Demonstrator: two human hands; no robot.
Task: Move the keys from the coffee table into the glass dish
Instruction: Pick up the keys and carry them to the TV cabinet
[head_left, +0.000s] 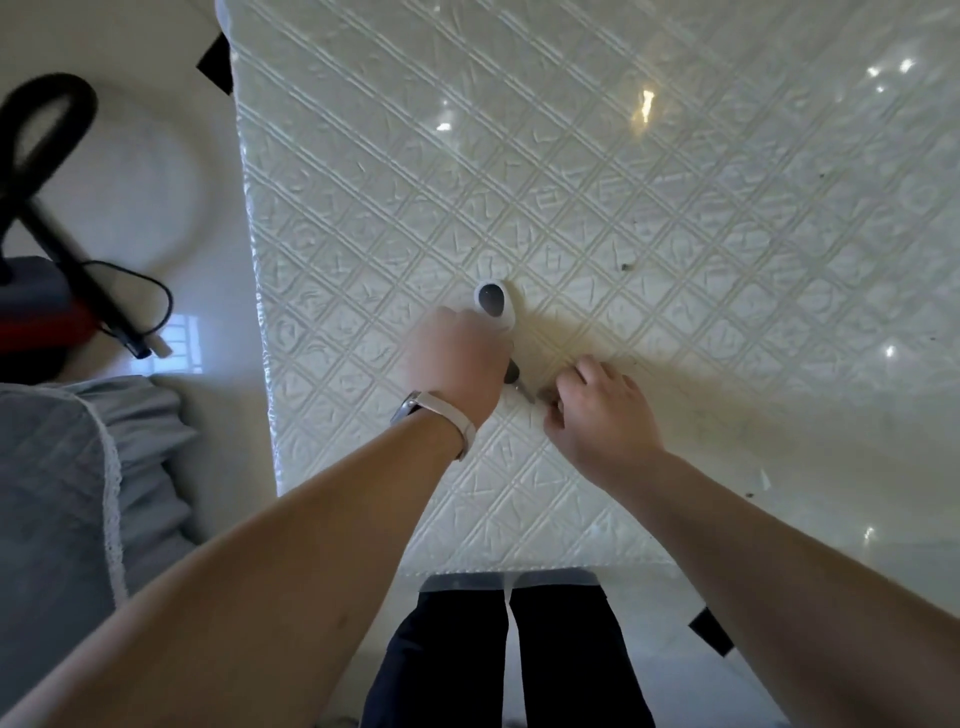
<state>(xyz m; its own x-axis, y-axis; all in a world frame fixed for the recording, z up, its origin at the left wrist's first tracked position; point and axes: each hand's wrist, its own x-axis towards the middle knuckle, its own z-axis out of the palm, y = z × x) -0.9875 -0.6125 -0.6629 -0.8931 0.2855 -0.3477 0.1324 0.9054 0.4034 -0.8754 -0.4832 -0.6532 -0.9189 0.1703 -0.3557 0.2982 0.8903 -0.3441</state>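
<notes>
The keys (515, 375) lie low over the white embossed coffee table (675, 218), between my two hands. A white oval fob (494, 305) with a dark centre sticks out past my left hand (460, 358), which is closed over the fob end of the bunch. A dark key head and a thin metal blade show below that hand's knuckles. My right hand (597, 410) has its fingers curled and pinched at the blade's tip. No glass dish is in view.
A grey quilted cushion (57, 467) lies left of the table. A black-handled appliance with a cord (57, 228) stands on the pale floor at far left. My dark trouser legs (498, 660) are at the table's near edge. Black corner pieces (215, 62) mark the table's corners.
</notes>
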